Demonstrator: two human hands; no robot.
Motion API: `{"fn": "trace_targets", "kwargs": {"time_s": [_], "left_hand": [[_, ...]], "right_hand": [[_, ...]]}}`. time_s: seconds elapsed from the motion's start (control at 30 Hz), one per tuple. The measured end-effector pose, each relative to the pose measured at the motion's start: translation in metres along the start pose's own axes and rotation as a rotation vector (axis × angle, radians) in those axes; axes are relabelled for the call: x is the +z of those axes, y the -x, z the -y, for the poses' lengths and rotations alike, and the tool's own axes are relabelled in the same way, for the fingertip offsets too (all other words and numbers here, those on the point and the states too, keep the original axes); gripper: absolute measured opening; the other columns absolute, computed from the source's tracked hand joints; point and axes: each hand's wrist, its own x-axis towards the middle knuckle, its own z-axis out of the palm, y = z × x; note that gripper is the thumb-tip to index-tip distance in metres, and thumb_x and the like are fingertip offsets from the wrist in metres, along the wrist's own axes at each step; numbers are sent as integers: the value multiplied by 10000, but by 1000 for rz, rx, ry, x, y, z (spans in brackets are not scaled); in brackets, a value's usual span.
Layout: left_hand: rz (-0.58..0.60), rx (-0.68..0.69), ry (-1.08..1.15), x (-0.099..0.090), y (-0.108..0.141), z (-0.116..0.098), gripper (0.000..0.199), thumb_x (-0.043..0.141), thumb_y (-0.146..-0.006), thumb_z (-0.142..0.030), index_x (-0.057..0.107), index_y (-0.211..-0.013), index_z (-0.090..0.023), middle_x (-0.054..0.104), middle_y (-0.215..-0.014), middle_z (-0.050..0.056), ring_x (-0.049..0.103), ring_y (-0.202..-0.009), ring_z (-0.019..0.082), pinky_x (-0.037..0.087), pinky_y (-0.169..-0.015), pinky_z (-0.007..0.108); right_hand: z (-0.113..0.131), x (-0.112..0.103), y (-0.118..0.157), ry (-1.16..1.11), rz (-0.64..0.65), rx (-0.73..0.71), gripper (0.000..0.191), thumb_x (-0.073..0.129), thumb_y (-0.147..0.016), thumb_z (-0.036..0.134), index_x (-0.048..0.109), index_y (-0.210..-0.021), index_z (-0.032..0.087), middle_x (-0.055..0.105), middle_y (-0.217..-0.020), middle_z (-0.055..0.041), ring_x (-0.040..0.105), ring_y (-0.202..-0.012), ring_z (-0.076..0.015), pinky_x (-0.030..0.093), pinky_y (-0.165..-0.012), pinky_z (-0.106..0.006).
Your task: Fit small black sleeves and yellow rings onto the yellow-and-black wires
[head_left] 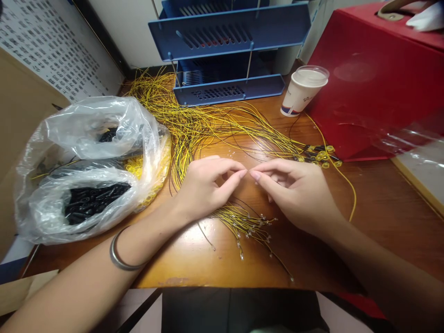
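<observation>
My left hand [211,185] and my right hand [294,189] meet nearly fingertip to fingertip above the wooden table [194,263]. Each pinches thumb against forefinger; what lies between the tips is too small to name. Below them a bunch of yellow and dark wires [239,219] with small clear tips spreads on the wood. Behind, a long bundle of yellow and black wires [215,122] runs rightward to several black pieces with yellow rings [322,155]. At the left, a clear plastic bag [100,101] holds black tubes [93,201] and yellow rings [137,166].
A blue tiered rack [229,37] stands at the back. To its right are a white paper cup [303,90] and a large red box [381,78]. A printed sheet [52,46] is at the upper left, and the table's front edge [222,286] is near my body.
</observation>
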Motion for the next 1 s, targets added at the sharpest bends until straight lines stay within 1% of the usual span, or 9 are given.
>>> {"fn": "trace_targets", "kwargs": {"time_s": [0.27,0.43,0.57,0.63,0.83,1.0], "left_hand": [[38,22,12,0,0,0,110,615,-911,-191,711,-871,-160,712,-731,-7,589,-611,87,438,-626,208],[36,19,34,0,0,0,105,621,-909,-191,707,-867,-150,711,-738,-5,584,-606,81,434,-621,201],[45,28,30,0,0,0,98,622,-906,-182,705,-868,-147,715,-747,-3,590,-618,79,436,-625,195],[48,31,27,-1,-1,0,97,620,-906,-180,703,-867,-150,716,-750,-4,593,-622,81,440,-629,197],[59,25,35,-1,-1,0,105,612,-912,-193,701,-868,-159,714,-751,-7,603,-633,86,449,-637,201],[53,16,48,-1,0,-1,106,610,-911,-191,699,-869,-153,713,-752,-3,607,-642,85,451,-638,199]], "right_hand": [[1,0,2,8,-35,-20,102,672,-822,231,743,-792,163,697,-667,-34,558,-526,-111,361,-436,-223],[-2,1,1,-9,-10,-11,101,653,-841,227,711,-801,154,655,-635,-18,520,-491,-96,365,-443,-226],[-5,1,0,-27,42,17,101,630,-867,243,680,-839,160,683,-737,-43,607,-622,-131,423,-512,-232],[-5,1,0,-49,57,33,94,624,-869,243,669,-838,166,684,-756,-48,621,-657,-142,438,-525,-234],[-1,1,0,-89,47,54,77,648,-844,227,662,-783,182,645,-675,-29,573,-567,-123,420,-477,-228],[1,1,0,-61,32,45,88,646,-843,232,677,-777,183,648,-668,-28,564,-554,-121,404,-465,-226]]}}
